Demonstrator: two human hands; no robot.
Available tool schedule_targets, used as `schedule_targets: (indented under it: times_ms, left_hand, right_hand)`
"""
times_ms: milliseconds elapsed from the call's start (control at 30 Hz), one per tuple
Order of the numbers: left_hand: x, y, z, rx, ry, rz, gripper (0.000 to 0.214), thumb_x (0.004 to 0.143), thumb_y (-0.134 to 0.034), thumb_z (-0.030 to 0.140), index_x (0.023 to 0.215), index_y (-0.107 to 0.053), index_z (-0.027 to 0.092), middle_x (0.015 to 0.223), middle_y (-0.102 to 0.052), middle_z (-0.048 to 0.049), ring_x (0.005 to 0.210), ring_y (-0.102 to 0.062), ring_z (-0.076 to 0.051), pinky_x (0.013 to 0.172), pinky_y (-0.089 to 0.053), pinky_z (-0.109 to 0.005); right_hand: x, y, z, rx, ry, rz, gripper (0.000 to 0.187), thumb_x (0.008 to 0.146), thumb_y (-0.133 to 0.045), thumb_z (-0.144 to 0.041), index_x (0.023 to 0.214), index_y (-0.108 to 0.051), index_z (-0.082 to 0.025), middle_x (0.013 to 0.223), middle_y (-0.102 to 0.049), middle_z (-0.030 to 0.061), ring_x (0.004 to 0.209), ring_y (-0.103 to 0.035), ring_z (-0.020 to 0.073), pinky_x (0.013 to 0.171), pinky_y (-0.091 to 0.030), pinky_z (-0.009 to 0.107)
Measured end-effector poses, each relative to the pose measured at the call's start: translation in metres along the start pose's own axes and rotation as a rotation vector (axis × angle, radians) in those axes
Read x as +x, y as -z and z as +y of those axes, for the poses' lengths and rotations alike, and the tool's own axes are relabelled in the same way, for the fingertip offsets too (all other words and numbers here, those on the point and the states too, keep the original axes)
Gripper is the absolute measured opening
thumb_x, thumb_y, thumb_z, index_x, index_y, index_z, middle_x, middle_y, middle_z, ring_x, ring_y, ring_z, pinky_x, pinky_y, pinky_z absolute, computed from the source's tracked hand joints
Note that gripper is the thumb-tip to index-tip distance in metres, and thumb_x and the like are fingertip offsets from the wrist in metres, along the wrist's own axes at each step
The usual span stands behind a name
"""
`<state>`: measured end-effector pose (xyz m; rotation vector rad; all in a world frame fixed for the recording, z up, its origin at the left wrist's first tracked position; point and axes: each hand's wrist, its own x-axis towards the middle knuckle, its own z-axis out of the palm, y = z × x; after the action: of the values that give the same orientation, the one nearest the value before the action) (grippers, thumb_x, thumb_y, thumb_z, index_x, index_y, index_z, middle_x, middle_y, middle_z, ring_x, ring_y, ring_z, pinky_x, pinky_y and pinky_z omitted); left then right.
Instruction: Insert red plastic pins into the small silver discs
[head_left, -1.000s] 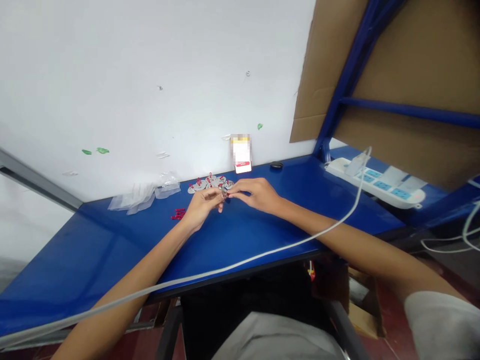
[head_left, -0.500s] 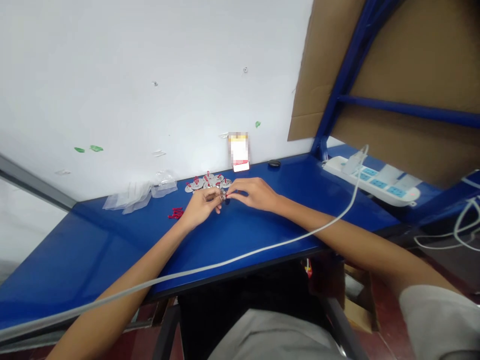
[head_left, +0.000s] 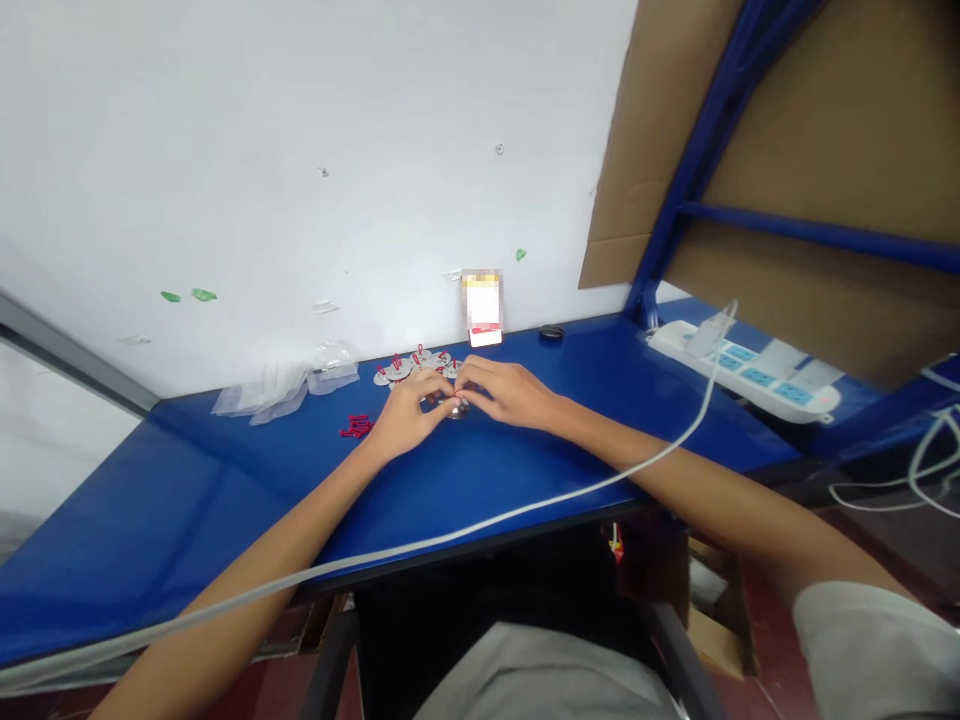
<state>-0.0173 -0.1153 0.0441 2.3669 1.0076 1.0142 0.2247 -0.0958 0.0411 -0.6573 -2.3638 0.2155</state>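
My left hand (head_left: 411, 412) and my right hand (head_left: 517, 393) meet over the blue table, thumbs and forefingers pinched together. Between their fingertips is a bit of red cord, mostly covered by the fingers. Just below it shows a small shiny round metal tag (head_left: 458, 410), partly hidden. Behind my hands lie several flat silver round tags (head_left: 397, 370) with red cord loops on them. A small heap of red cords (head_left: 356, 426) rests to the left of my left hand.
Clear plastic bags (head_left: 262, 392) lie by the wall at left. A lit phone (head_left: 484, 308) leans on the wall, with a black oval object (head_left: 551, 332) beside it. At right is a power strip (head_left: 750, 372). A white cable (head_left: 525, 500) crosses the view before my forearms.
My fingertips have drawn closer together over the metal tag, which now sits lower under them. My left thumb has come up towards the right fingertips. The view has shifted slightly.
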Motion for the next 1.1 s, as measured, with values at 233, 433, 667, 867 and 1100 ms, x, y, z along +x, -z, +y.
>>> schedule_targets:
  times_ms: [233,433,667,867,1100]
  left_hand:
    - [0.004,0.01,-0.034,0.148,0.109,0.166,0.022,0.1,-0.07,0.041,0.096,-0.081,0.021,0.091,-0.078,-0.0056,0.079,-0.066,-0.021,0.077,-0.049,-0.033]
    - [0.012,0.035,-0.048,0.285,0.287,0.348,0.038,0.1,-0.065,0.043,0.123,-0.082,0.019,0.107,-0.083,-0.0082,0.092,-0.072,-0.024,0.091,-0.053,-0.035]
    - [0.009,0.09,-0.044,0.55,0.352,0.248,0.044,0.101,-0.053,0.049,0.106,-0.083,0.018,0.098,-0.082,-0.0096,0.089,-0.072,-0.026,0.085,-0.051,-0.035]
    - [-0.004,0.123,-0.054,0.484,0.497,-0.432,0.039,0.086,-0.066,0.061,0.089,-0.084,0.026,0.088,-0.083,-0.0044,0.077,-0.073,-0.026,0.072,-0.049,-0.032]
    - [-0.012,0.131,-0.065,0.538,0.65,-0.511,0.033,0.069,-0.064,0.034,0.095,-0.085,0.028,0.103,-0.086,-0.0027,0.095,-0.078,-0.028,0.08,-0.055,-0.031]
  right_hand:
    - [0.001,0.009,0.026,0.007,-0.056,0.043,0.013,0.105,-0.072,-0.026,0.118,-0.072,-0.023,0.121,-0.073,0.0065,0.1,-0.071,0.0206,0.088,-0.054,0.031]
    - [-0.001,0.023,0.054,-0.142,-0.196,-0.066,0.005,0.102,-0.075,-0.024,0.102,-0.078,-0.02,0.112,-0.075,0.0081,0.109,-0.07,0.0241,0.088,-0.051,0.031]
    - [-0.003,0.02,0.065,-0.196,-0.213,-0.202,0.005,0.096,-0.082,-0.024,0.1,-0.083,-0.022,0.113,-0.078,0.0078,0.106,-0.071,0.0246,0.082,-0.049,0.03]
    - [-0.004,0.018,0.072,-0.231,-0.214,-0.213,0.01,0.098,-0.077,-0.019,0.103,-0.085,-0.022,0.111,-0.082,0.0063,0.105,-0.072,0.024,0.078,-0.048,0.029]
    - [-0.006,0.018,0.074,-0.237,-0.221,-0.175,0.005,0.097,-0.079,-0.02,0.099,-0.082,-0.021,0.106,-0.081,0.0062,0.099,-0.072,0.0226,0.075,-0.046,0.028]
